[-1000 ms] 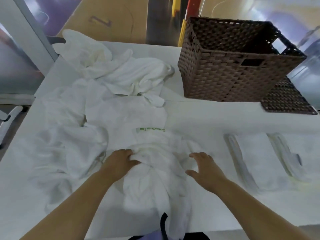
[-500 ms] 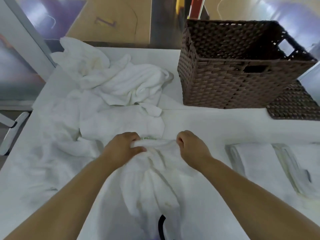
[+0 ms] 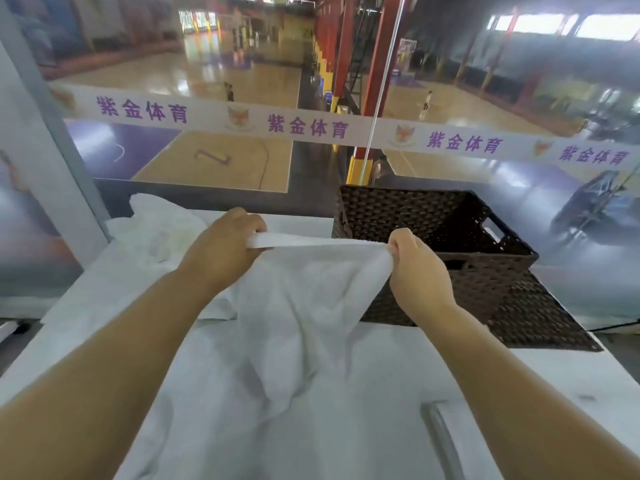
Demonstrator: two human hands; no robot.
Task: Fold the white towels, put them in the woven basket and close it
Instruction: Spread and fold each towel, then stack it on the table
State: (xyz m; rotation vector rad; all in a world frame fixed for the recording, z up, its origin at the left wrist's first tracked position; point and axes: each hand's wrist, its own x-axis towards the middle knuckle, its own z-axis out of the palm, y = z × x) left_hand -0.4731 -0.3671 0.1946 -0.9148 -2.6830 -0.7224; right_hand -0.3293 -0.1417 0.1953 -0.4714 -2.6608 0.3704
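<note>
My left hand (image 3: 225,252) pinches one top corner of a white towel (image 3: 304,306) with curled fingers, and my right hand (image 3: 415,268) pinches the other corner the same way, so the top edge runs straight between them. The towel hangs down from my hands, and its bottom part lies crumpled on the white table (image 3: 381,375) close to me. The brown woven basket (image 3: 485,296) stands open just behind my right hand, its flat woven lid (image 3: 540,327) lies at its right side, and more white towels (image 3: 156,226) sit in a heap at the far left.
</note>
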